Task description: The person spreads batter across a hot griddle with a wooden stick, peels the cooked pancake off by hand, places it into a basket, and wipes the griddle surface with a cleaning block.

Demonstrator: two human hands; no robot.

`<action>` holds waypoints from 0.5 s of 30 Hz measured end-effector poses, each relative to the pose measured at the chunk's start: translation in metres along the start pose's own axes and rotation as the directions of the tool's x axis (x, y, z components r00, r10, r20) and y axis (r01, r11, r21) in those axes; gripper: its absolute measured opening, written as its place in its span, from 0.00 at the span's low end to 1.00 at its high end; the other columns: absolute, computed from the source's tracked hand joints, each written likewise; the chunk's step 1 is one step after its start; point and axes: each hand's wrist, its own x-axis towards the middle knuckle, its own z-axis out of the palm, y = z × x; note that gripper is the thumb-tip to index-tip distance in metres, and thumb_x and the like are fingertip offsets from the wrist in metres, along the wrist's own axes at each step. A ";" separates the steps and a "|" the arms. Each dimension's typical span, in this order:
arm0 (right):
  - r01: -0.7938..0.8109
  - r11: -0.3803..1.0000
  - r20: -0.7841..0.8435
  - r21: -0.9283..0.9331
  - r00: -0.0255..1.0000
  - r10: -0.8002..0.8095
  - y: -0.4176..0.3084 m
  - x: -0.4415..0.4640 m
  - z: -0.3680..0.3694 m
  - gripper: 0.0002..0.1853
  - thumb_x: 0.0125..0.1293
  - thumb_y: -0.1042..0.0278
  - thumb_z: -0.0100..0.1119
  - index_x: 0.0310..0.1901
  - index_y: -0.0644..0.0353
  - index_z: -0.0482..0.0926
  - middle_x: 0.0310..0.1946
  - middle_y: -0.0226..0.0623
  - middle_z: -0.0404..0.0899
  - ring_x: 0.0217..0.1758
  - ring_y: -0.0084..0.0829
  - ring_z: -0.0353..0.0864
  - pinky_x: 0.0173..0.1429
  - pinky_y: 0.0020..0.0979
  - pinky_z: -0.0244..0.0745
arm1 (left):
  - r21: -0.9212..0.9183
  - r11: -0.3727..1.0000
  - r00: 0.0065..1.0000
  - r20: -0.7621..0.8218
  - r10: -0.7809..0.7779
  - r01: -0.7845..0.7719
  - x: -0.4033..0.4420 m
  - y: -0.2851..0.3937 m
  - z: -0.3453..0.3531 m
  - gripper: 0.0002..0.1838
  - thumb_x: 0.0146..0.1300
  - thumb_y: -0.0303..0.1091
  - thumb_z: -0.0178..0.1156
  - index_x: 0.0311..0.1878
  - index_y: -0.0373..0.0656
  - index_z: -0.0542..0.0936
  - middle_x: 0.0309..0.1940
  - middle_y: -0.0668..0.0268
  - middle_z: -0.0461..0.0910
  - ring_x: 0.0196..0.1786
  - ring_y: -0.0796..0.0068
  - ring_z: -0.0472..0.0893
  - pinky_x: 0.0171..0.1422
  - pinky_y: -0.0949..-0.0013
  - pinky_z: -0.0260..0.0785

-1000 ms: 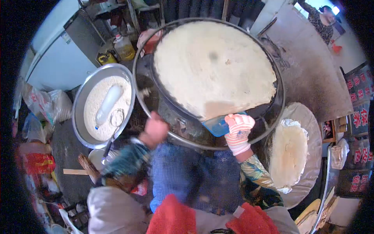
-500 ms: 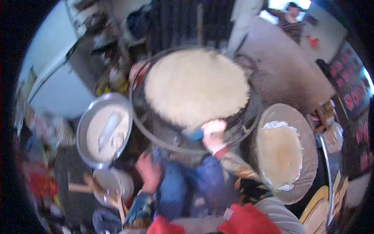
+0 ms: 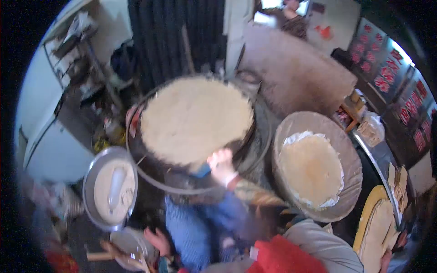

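My right hand point(image 3: 221, 167) is closed around a blue scraper point(image 3: 203, 171), whose edge lies at the near rim of a large round flatbread point(image 3: 195, 118). The pale sheet covers most of a dark round griddle point(image 3: 246, 141). Low on the left, beside my knee, my left hand point(image 3: 158, 241) holds nothing, its fingers apart. Near it stands a whitish bucket point(image 3: 132, 243) with wooden sticks across its top. Above that, a metal basin point(image 3: 87, 193) contains pale batter point(image 3: 104, 191) and a white, bottle-shaped scoop point(image 3: 117, 186).
Right of the griddle, a padded round cushion point(image 3: 350, 182) carries another flatbread point(image 3: 312, 166) edged with white cloth. A brown board point(image 3: 291, 73) leans behind. Folded flatbreads point(image 3: 378, 227) lie at lower right, with part of another person's hand point(image 3: 386, 260) there. A person point(image 3: 295, 20) stands at the back.
The view has swung right, so the griddle now appears farther left and lower. My right hand stays at the flatbread's near edge with the scraper. My left hand shows lower, near the bucket.
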 end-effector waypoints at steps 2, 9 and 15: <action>-0.018 0.998 0.018 0.063 1.000 0.017 0.000 0.000 0.005 0.08 0.62 0.61 0.49 0.30 0.50 0.77 0.31 0.35 0.74 0.42 0.38 0.72 0.53 0.47 0.60 | 0.026 0.998 0.998 -0.027 0.050 -0.049 -0.002 -0.004 0.001 0.23 0.58 0.27 0.58 0.56 0.28 0.69 0.56 0.42 0.67 0.61 0.43 0.65 0.69 0.52 0.55; 0.015 1.000 0.033 0.013 0.999 -0.016 -0.005 0.020 0.022 0.02 0.52 0.61 0.55 0.27 0.44 0.77 0.27 0.29 0.75 0.39 0.35 0.74 0.46 0.43 0.60 | -0.038 0.998 0.999 -0.021 -0.045 0.044 -0.004 0.002 -0.002 0.19 0.59 0.28 0.56 0.52 0.32 0.69 0.50 0.45 0.68 0.56 0.45 0.68 0.64 0.53 0.59; -0.006 0.998 0.102 0.067 0.995 -0.001 -0.010 0.035 0.018 0.03 0.52 0.65 0.54 0.29 0.47 0.78 0.30 0.31 0.78 0.41 0.35 0.75 0.46 0.43 0.61 | -0.033 0.999 0.998 -0.056 -0.038 0.036 -0.009 0.000 0.006 0.18 0.57 0.27 0.57 0.51 0.32 0.70 0.51 0.47 0.68 0.56 0.46 0.68 0.64 0.53 0.59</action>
